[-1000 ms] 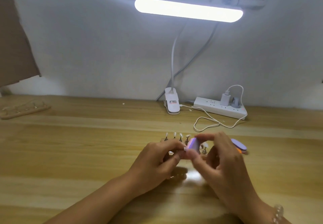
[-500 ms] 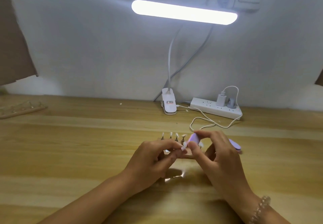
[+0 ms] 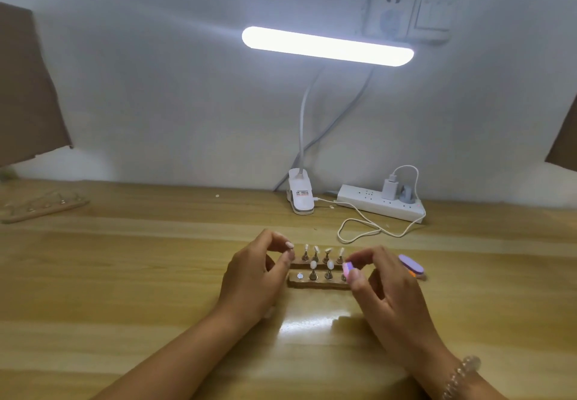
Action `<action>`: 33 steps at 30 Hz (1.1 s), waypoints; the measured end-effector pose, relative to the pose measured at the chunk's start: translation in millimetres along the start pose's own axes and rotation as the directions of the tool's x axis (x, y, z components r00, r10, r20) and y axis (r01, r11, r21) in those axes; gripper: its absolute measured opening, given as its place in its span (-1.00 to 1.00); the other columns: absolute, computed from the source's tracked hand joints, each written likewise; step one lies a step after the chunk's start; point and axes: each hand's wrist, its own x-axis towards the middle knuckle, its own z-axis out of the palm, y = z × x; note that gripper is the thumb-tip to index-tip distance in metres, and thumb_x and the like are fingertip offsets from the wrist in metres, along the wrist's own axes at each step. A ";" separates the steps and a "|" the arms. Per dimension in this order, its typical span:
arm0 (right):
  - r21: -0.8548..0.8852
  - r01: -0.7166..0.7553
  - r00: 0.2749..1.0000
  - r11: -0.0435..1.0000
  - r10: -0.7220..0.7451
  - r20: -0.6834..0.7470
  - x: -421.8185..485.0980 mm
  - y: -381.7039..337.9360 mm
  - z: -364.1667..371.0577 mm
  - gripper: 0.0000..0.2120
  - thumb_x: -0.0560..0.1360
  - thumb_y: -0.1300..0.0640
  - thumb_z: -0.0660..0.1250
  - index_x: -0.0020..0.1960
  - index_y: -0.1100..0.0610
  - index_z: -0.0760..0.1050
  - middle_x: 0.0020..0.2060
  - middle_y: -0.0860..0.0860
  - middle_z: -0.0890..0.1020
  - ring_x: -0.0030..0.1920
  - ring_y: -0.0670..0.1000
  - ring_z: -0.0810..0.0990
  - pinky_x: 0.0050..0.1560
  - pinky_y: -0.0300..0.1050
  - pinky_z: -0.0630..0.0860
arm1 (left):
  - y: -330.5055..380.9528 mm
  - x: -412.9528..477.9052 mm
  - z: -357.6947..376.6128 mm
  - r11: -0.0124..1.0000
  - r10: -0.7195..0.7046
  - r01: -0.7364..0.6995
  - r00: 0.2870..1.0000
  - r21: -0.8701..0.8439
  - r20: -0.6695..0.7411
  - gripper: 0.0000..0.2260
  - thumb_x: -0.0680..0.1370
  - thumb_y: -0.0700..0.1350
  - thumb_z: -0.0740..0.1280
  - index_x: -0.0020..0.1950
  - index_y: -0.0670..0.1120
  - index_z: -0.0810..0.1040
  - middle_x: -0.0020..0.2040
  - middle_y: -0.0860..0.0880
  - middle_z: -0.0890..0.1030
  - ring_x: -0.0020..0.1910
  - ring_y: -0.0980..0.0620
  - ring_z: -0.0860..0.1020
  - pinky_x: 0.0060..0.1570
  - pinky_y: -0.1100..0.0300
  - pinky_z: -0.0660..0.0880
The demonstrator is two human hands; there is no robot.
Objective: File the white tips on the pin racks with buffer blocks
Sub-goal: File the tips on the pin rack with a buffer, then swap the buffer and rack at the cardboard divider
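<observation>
Hands have parted: right hand (image 3: 393,293) pinches a buffer block (image 3: 347,267); left hand (image 3: 253,274) curls beside the pin racks (image 3: 318,284), hold unclear. White tips (image 3: 313,264) still stand; filing looks midway.

Open bench (image 3: 140,274) lies left of the left hand (image 3: 249,278). 2 pin racks (image 3: 307,284) with upright pins (image 3: 305,255) fill the gap to the right hand (image 3: 385,288), whose pinched buffer block (image 3: 347,267) overhangs them. Cable loop (image 3: 359,233) lies behind.
</observation>
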 end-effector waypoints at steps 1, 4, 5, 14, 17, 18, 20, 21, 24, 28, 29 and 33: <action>-0.025 0.019 0.999 1.000 -0.018 0.046 -0.8 -1.4 0.2 -0.79 0.45 -0.18 0.15 -0.13 -0.09 0.46 -0.17 -0.17 0.55 -0.31 -0.05 0.51 -0.32 -0.30 0.35 | -0.1 -0.2 -0.3 1.000 -0.008 0.008 1.000 0.005 0.022 -0.91 0.56 -0.07 0.40 -0.07 0.12 0.54 -0.12 0.25 0.63 -0.30 0.15 0.53 -0.25 0.17 0.49; -0.217 0.119 0.970 0.969 -0.066 0.235 -4.9 -3.2 1.3 -0.79 0.42 -0.19 0.11 -0.16 -0.08 0.41 -0.22 -0.18 0.52 -0.27 -0.09 0.50 -0.33 -0.25 0.37 | 0.9 0.1 0.7 1.000 -0.024 0.022 0.993 0.020 0.112 -0.95 0.54 -0.06 0.41 -0.08 0.09 0.57 -0.10 0.23 0.64 -0.23 0.12 0.57 -0.14 0.07 0.54; -0.291 0.166 0.956 0.942 -0.082 0.281 -6.5 -3.4 2.7 -0.78 0.41 -0.20 0.12 -0.16 -0.08 0.40 -0.22 -0.17 0.51 -0.28 -0.09 0.48 -0.33 -0.21 0.39 | 1.2 0.4 1.4 0.999 -0.022 0.018 0.990 0.030 0.139 -0.95 0.54 -0.06 0.41 -0.08 0.08 0.58 -0.10 0.23 0.64 -0.22 0.11 0.57 -0.11 0.07 0.54; -0.458 -0.141 0.987 0.878 0.162 0.008 -3.1 -0.6 5.9 -0.77 0.50 -0.19 0.08 -0.17 -0.06 0.33 -0.21 -0.13 0.48 -0.27 -0.03 0.46 -0.31 -0.06 0.36 | 0.8 2.3 2.7 0.993 -0.016 -0.013 0.969 0.116 0.246 -0.97 0.57 -0.02 0.37 -0.03 0.07 0.60 -0.02 0.17 0.61 -0.27 0.31 0.43 -0.24 0.31 0.30; -0.523 -0.316 0.942 0.791 0.327 -0.074 -0.2 7.5 3.5 -0.94 0.50 -0.01 0.23 -0.04 -0.08 0.37 -0.09 -0.13 0.51 -0.14 0.05 0.52 -0.23 -0.10 0.35 | 0.6 2.0 1.9 0.991 -0.004 -0.030 0.968 0.131 0.250 -0.97 0.57 -0.02 0.36 -0.03 0.08 0.59 -0.01 0.17 0.61 -0.23 0.23 0.42 -0.18 0.22 0.35; -0.551 -0.332 0.929 0.766 0.366 -0.052 0.1 9.5 4.8 -0.87 0.50 0.00 0.23 0.04 -0.08 0.39 -0.02 -0.13 0.51 -0.06 0.05 0.55 -0.20 -0.11 0.35 | 0.1 1.8 1.6 0.990 -0.003 -0.032 0.968 0.137 0.250 -0.97 0.57 -0.02 0.36 -0.03 0.07 0.59 0.00 0.17 0.61 -0.21 0.22 0.43 -0.17 0.21 0.37; -0.589 -0.306 0.926 0.748 0.378 -0.001 0.5 12.1 7.1 -0.81 0.51 -0.02 0.21 0.12 -0.08 0.41 0.06 -0.11 0.49 0.04 0.05 0.56 -0.15 -0.11 0.37 | -0.8 2.1 1.7 0.988 -0.006 -0.033 0.968 0.148 0.253 -0.97 0.56 -0.01 0.37 -0.03 0.06 0.59 0.00 0.17 0.61 -0.21 0.24 0.46 -0.16 0.20 0.40; -0.586 -0.291 0.927 0.756 0.374 0.022 1.8 11.9 7.9 -0.81 0.51 -0.04 0.21 0.11 -0.08 0.42 0.06 -0.10 0.48 0.05 0.04 0.56 -0.13 -0.11 0.40 | -1.2 2.5 1.7 0.989 -0.008 -0.029 0.968 0.144 0.250 -0.96 0.56 -0.01 0.37 -0.04 0.06 0.59 0.00 0.18 0.61 -0.21 0.26 0.48 -0.15 0.20 0.42; -0.511 -0.326 0.912 0.796 0.408 0.053 4.8 9.5 4.9 -0.84 0.50 -0.05 0.24 0.06 -0.13 0.49 -0.02 -0.15 0.48 0.02 -0.01 0.55 -0.05 -0.12 0.46 | -0.9 2.5 0.8 0.990 -0.026 -0.009 0.971 0.144 0.238 -0.96 0.55 0.01 0.38 -0.06 0.08 0.59 -0.01 0.19 0.62 -0.17 0.28 0.52 -0.11 0.20 0.45; -0.455 -0.330 0.905 0.828 0.413 0.096 4.5 9.8 -0.8 -0.89 0.52 -0.04 0.28 0.04 -0.19 0.49 -0.07 -0.18 0.50 0.02 -0.10 0.54 -0.04 -0.15 0.45 | -0.6 -0.4 -2.2 0.985 -0.052 0.013 0.972 0.169 0.230 -0.95 0.52 0.07 0.40 -0.07 0.14 0.57 -0.05 0.24 0.62 -0.15 0.25 0.54 -0.11 0.20 0.46; -0.440 -0.316 0.909 0.841 0.401 0.115 4.7 10.6 -3.3 -0.91 0.52 -0.04 0.29 0.02 -0.19 0.48 -0.08 -0.17 0.50 0.00 -0.11 0.54 -0.05 -0.15 0.45 | 0.0 -0.5 -2.7 0.985 -0.049 0.008 0.972 0.174 0.231 -0.94 0.51 0.08 0.41 -0.07 0.17 0.55 -0.06 0.27 0.61 -0.15 0.27 0.54 -0.13 0.22 0.45; -0.355 -0.222 0.919 0.908 0.317 0.233 5.0 11.5 -21.8 -0.95 0.52 -0.02 0.37 -0.04 -0.13 0.51 -0.14 -0.17 0.55 -0.14 -0.18 0.52 0.04 -0.19 0.47 | 2.2 -2.9 -4.5 0.986 -0.044 0.003 0.968 0.165 0.247 -0.85 0.49 0.03 0.39 -0.02 0.21 0.46 -0.04 0.30 0.59 -0.14 0.29 0.55 -0.10 0.24 0.47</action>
